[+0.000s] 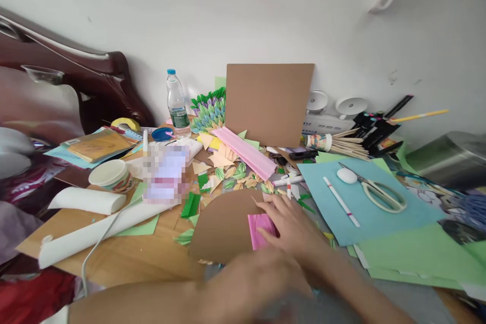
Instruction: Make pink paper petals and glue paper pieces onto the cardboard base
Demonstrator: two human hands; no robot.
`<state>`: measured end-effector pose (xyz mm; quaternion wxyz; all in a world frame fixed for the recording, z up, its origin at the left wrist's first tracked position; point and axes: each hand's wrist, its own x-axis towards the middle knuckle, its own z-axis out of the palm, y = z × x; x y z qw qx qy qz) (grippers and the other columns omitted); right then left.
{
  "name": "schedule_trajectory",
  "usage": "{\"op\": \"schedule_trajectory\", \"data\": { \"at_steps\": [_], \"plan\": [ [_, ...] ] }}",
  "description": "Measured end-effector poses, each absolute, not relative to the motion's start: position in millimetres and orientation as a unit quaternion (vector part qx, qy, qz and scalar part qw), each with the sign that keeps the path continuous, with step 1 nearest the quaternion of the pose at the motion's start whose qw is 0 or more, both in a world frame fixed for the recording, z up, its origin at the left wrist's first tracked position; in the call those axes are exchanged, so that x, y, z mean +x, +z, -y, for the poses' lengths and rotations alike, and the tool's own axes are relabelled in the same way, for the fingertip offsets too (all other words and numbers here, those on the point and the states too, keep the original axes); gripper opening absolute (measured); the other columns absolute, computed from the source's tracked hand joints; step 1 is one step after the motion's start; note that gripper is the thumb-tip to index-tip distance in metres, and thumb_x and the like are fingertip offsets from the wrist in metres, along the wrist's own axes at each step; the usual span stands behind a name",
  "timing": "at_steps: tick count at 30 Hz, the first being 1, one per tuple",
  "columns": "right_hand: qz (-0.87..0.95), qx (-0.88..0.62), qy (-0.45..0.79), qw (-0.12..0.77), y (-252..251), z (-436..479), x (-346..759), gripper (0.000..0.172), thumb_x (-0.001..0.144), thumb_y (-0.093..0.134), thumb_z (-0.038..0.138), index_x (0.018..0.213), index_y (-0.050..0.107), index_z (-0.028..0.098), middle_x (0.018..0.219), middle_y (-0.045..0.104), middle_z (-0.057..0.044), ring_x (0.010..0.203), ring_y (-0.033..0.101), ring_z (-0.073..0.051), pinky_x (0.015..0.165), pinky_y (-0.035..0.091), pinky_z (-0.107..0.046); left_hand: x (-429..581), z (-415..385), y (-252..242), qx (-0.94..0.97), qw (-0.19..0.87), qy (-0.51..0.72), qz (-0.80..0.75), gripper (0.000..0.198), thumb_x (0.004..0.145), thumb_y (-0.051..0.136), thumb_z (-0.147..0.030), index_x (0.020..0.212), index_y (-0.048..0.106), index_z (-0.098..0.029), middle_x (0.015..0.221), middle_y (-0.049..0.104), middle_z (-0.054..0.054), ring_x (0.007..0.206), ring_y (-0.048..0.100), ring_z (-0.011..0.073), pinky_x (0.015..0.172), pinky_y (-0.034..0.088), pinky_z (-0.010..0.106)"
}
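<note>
My right hand [290, 225] lies on a small pink folded paper [258, 226], fingers stretched out flat and pressing it onto a curved brown cardboard piece [224, 228]. My left hand [250, 283] is low in the frame, just in front of the cardboard, blurred by motion; its fingers do not show clearly. Several folded paper leaves [235, 172] and a long pink pleated strip [246, 152] lie just beyond the cardboard.
Scissors [375, 190], a white pen [341, 202] and an eraser [347, 175] rest on a blue sheet [379, 212]. Also here: a water bottle [177, 104], paper cup [110, 174], white paper rolls [87, 201], an upright cardboard sheet [268, 104], green sheets [417, 255], and wooden sticks [351, 144].
</note>
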<state>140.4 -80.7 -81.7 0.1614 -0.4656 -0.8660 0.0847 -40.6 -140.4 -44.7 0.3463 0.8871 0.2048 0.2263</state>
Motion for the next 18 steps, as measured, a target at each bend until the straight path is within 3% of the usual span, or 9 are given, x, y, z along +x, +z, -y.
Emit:
{"op": "schedule_trajectory", "data": {
  "at_steps": [3,4,7,10,15,18],
  "plan": [
    [0.844,-0.497,0.104,0.172,-90,85,141,0.022,0.084,0.065,0.028,0.104,0.062,0.019,0.112,0.06,-0.013,0.107,0.053,-0.033,0.09,0.044,-0.055,-57,94,-58,0.801,0.311,0.292,-0.421,0.009,0.089,0.051,-0.016,0.096,0.056,-0.02,0.087,0.061,0.004,0.079,0.058,0.0181,0.071,0.052,0.032],
    [0.838,-0.504,0.112,0.176,-92,84,141,0.018,0.084,0.064,0.027,0.101,0.061,0.02,0.111,0.06,-0.012,0.107,0.052,-0.033,0.089,0.044,-0.054,-60,84,-64,0.795,0.29,0.279,-0.454,0.008,0.086,0.056,-0.02,0.094,0.055,-0.019,0.089,0.06,0.005,0.081,0.058,0.0198,0.072,0.051,0.033],
    [0.823,-0.517,0.143,0.19,-98,83,138,0.011,0.085,0.062,0.02,0.094,0.057,0.021,0.104,0.059,-0.009,0.103,0.053,-0.032,0.084,0.046,-0.05,-64,71,-80,0.819,0.251,0.212,-0.47,0.034,0.079,0.069,-0.035,0.105,0.057,-0.017,0.106,0.059,0.01,0.099,0.056,0.0276,0.087,0.048,0.043],
    [0.812,-0.515,0.18,0.21,-100,83,136,0.011,0.085,0.06,0.014,0.088,0.052,0.022,0.096,0.059,-0.005,0.098,0.054,-0.027,0.082,0.048,-0.044,-62,70,-87,0.845,0.242,0.156,-0.45,0.032,0.079,0.068,-0.035,0.106,0.06,-0.019,0.107,0.059,0.01,0.1,0.053,0.0297,0.089,0.044,0.047],
    [0.79,-0.505,0.24,0.251,-90,88,129,0.017,0.089,0.052,0.009,0.08,0.048,0.023,0.082,0.06,0.002,0.075,0.059,-0.015,0.068,0.051,-0.028,-62,70,-89,0.804,0.348,0.21,-0.434,0.025,0.077,0.071,-0.025,0.098,0.058,-0.019,0.103,0.061,0.007,0.098,0.052,0.0271,0.09,0.041,0.045],
    [0.772,-0.502,0.26,0.29,-79,93,126,0.011,0.091,0.055,0.017,0.085,0.051,0.025,0.081,0.061,0.003,0.072,0.061,-0.012,0.065,0.052,-0.022,-67,71,-91,0.766,0.413,0.237,-0.433,0.019,0.084,0.065,-0.028,0.093,0.051,-0.018,0.088,0.059,0.002,0.078,0.054,0.0176,0.072,0.046,0.032]
  ]
}}
